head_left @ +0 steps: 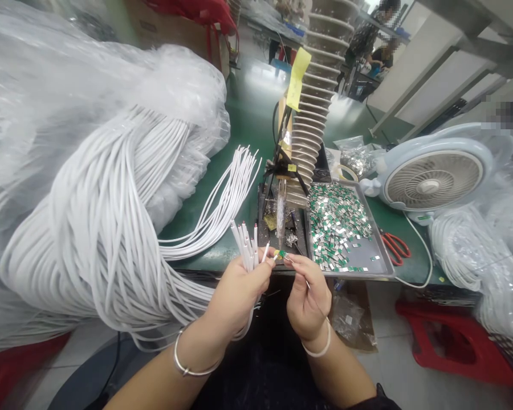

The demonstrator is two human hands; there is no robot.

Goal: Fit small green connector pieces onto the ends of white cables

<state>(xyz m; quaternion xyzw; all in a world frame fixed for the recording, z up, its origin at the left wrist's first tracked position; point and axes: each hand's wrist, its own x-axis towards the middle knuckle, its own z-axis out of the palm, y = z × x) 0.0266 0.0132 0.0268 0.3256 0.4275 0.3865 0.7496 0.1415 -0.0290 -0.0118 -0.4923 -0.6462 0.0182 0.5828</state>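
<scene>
My left hand (239,293) is closed around a bunch of white cables (248,246) whose stripped ends stick up above my fingers. One cable end is held out to the right between thumb and finger. My right hand (308,296) is pinched on a thin metal tool (298,266) whose tip meets a small green circuit board (281,254) at that cable end. Both hands hover just off the near edge of the green bench (248,114), in front of a soldering stand (282,213).
A big bundle of white cables (102,216) in clear plastic fills the left. A metal tray (370,259) of small green and silver parts lies at right, with red scissors (395,246), a desk fan (431,179) and a ribbed hose (318,97). Red stools (453,341) stand below.
</scene>
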